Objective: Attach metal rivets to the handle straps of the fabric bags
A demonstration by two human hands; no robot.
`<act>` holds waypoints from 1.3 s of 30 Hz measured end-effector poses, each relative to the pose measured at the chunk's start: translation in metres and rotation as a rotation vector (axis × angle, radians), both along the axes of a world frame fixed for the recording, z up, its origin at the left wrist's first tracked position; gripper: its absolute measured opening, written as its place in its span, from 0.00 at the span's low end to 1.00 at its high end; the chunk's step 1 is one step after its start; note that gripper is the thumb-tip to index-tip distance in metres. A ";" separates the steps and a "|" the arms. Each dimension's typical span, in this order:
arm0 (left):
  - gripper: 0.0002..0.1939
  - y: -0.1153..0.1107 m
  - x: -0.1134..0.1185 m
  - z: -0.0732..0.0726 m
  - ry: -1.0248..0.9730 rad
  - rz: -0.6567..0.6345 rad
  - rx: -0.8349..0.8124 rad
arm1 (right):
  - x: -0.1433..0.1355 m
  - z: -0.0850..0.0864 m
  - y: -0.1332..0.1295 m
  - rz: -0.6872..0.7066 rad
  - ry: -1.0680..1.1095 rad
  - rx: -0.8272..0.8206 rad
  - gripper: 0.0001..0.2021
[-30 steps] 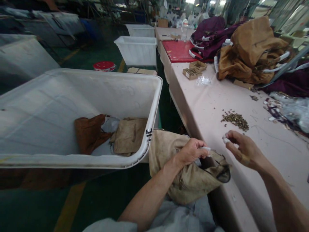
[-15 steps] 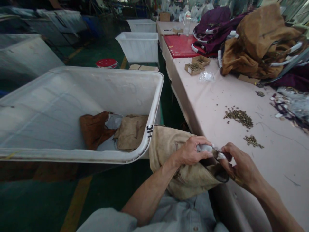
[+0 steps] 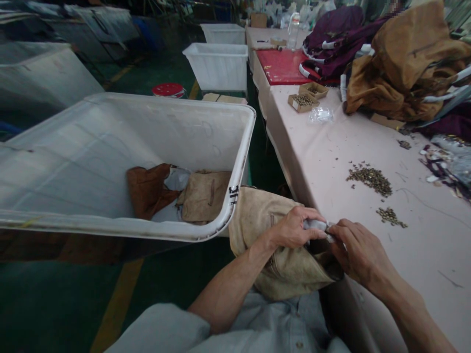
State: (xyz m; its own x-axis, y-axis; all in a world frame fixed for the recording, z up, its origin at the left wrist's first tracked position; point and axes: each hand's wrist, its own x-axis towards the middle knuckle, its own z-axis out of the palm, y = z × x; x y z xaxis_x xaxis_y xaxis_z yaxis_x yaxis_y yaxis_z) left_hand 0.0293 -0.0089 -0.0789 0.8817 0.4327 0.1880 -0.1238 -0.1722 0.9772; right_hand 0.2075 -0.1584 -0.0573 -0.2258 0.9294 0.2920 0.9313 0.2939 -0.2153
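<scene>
A tan bag (image 3: 257,213) hangs over my lap between the white bin and the table, its dark opening facing right. At that opening, my left hand (image 3: 294,228) is closed around a white-wrapped part (image 3: 314,224), seemingly the bag's strap. The fingers of my right hand (image 3: 355,247) pinch together at the right end of this wrapped part, touching it. What lies between the right fingertips is mostly hidden, and the bag's far edge runs under that hand.
To the left, a large white bin (image 3: 172,231) holds a brown bag (image 3: 149,189) and another tan bag (image 3: 206,196). On the table (image 3: 331,152) lie piles of small brass-coloured metal pieces (image 3: 371,180), small boxes (image 3: 303,102) and heaped brown bags (image 3: 405,63).
My right hand has closed in on the wrapped part, its fingers now pressed together at the end. The left hand keeps its grip. The view has shifted slightly.
</scene>
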 end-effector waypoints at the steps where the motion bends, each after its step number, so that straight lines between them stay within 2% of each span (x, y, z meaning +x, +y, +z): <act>1: 0.20 0.000 0.000 0.000 0.003 -0.002 -0.007 | 0.000 0.000 0.000 0.003 0.014 -0.004 0.07; 6: 0.20 0.000 -0.002 -0.001 0.047 -0.008 -0.071 | 0.001 -0.004 -0.001 0.017 0.122 -0.026 0.08; 12: 0.21 -0.001 0.002 -0.007 0.017 -0.033 -0.139 | -0.001 -0.001 0.000 -0.022 0.411 -0.071 0.08; 16: 0.22 0.000 0.004 -0.010 0.020 -0.030 -0.137 | -0.004 0.001 0.000 -0.115 0.563 -0.061 0.04; 20: 0.23 0.000 0.004 -0.009 0.046 -0.025 -0.106 | -0.006 -0.006 -0.003 -0.189 0.697 -0.122 0.03; 24: 0.19 -0.002 0.003 -0.001 0.078 0.016 0.021 | -0.006 -0.012 -0.005 -0.239 0.703 -0.116 0.03; 32: 0.10 -0.010 -0.004 0.028 0.149 0.046 0.407 | -0.009 -0.008 -0.007 -0.296 0.656 -0.051 0.03; 35: 0.07 -0.015 -0.003 0.029 0.203 0.061 0.521 | -0.010 -0.008 -0.008 -0.303 0.649 -0.040 0.04; 39: 0.03 -0.020 0.000 0.024 0.282 0.057 0.647 | -0.010 -0.006 -0.008 -0.189 0.630 -0.049 0.06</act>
